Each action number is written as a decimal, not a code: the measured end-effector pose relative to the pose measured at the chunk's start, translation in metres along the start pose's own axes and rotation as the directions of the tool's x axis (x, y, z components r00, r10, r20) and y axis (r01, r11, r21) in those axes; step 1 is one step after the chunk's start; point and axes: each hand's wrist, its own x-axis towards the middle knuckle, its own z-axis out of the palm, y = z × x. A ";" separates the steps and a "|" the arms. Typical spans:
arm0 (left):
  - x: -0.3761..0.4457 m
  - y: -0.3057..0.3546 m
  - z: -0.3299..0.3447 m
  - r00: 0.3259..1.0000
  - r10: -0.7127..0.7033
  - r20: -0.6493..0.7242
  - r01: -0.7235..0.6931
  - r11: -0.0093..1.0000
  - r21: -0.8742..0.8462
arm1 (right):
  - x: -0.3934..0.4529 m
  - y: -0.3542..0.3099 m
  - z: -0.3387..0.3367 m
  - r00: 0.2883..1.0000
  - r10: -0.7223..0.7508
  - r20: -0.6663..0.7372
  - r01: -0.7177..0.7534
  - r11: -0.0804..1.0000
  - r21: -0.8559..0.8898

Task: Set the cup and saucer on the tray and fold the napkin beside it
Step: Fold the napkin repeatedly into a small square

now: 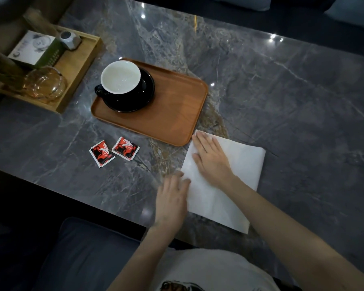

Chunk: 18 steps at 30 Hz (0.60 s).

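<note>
Tray (177, 114), brown and wooden, lies just beyond the right hand's (210, 158) flat, spread fingertips and holds a black saucer (132, 101) bearing the white-lined cup (120, 77). That hand presses the white napkin (225, 185); the left hand (171, 200), fingers loosely open, touches its near edge.

Both forearms bare to the elbow, no sleeves, watch or rings showing; a pale T-shirt (214, 267) carries a dark printed graphic (181, 286) at the front.
</note>
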 end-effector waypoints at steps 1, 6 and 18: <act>0.005 0.005 0.002 0.995 0.098 0.009 -0.099 0.994 0.041 | -0.001 0.000 0.001 1.000 0.005 0.015 -0.004 1.000 -0.018; 0.030 0.020 0.017 0.975 0.190 0.117 -0.202 0.975 0.095 | 0.003 0.003 -0.004 0.998 0.007 0.062 -0.009 0.999 0.034; 0.043 0.016 0.035 0.964 0.172 0.202 -0.203 0.969 0.140 | -0.032 -0.013 0.000 0.956 0.286 -0.066 -0.250 0.912 0.326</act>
